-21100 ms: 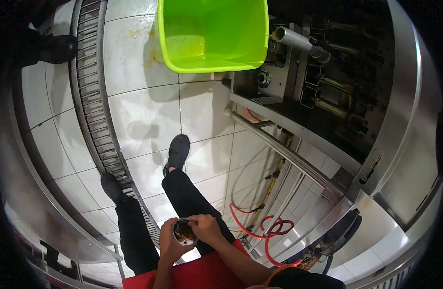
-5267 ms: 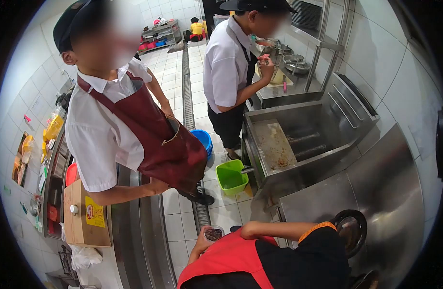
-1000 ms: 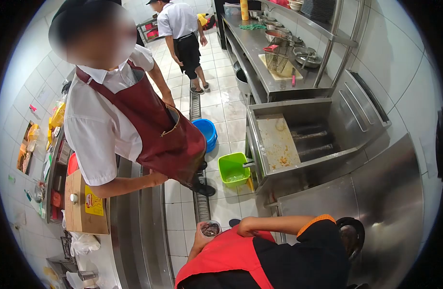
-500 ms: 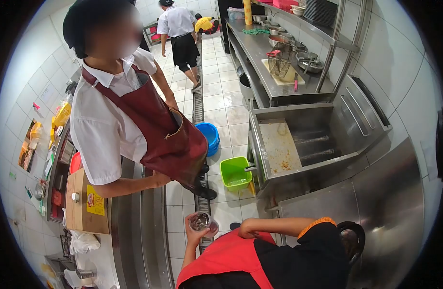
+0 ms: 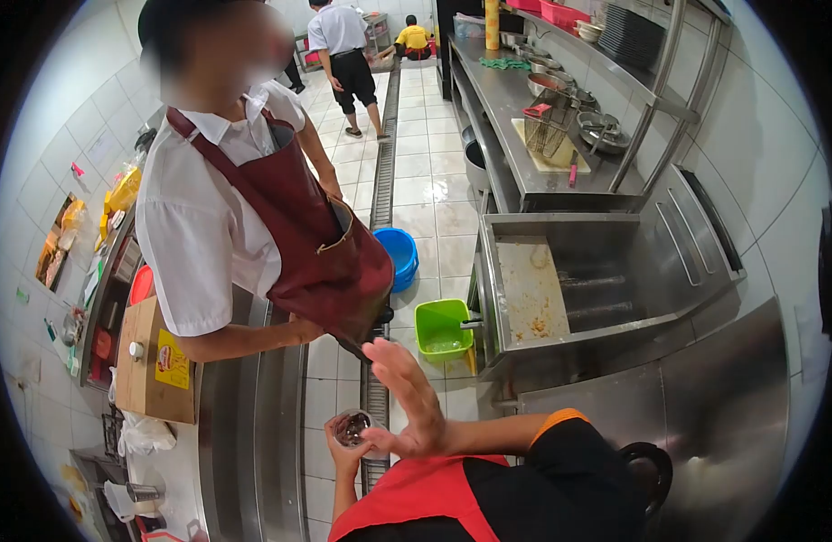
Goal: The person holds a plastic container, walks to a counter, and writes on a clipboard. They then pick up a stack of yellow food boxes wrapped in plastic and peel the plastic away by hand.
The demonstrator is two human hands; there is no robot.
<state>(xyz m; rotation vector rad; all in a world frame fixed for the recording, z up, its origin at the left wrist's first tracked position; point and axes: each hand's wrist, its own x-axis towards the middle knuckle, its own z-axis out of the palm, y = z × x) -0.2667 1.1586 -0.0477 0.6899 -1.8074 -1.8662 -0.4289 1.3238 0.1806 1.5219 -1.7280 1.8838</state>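
My left hand [image 5: 343, 459] is wrapped round a clear plastic cup [image 5: 352, 426] with dark contents, low in the head view in front of my red apron [image 5: 425, 506]. Just to the right of the cup, my right hand [image 5: 407, 402] is raised with its fingers stretched out and nothing in it. Its thumb side overlaps the cup's rim in this view. Facing me from the left stands a person in a white shirt and a dark red apron [image 5: 330, 262], one arm hanging near the apron.
A green bucket [image 5: 444, 312] and blue buckets [image 5: 403, 282] stand on the tiled floor beside a drain grate [image 5: 386, 181]. To the right are a steel fryer tank [image 5: 615, 330] and a steel counter [image 5: 474, 68]. A cardboard box [image 5: 137, 384] sits at left. More people are at the back.
My right hand has come up from my waist to beside the cup, fingers spread. The cup has shifted slightly left and down. A person at the back has turned and moved.
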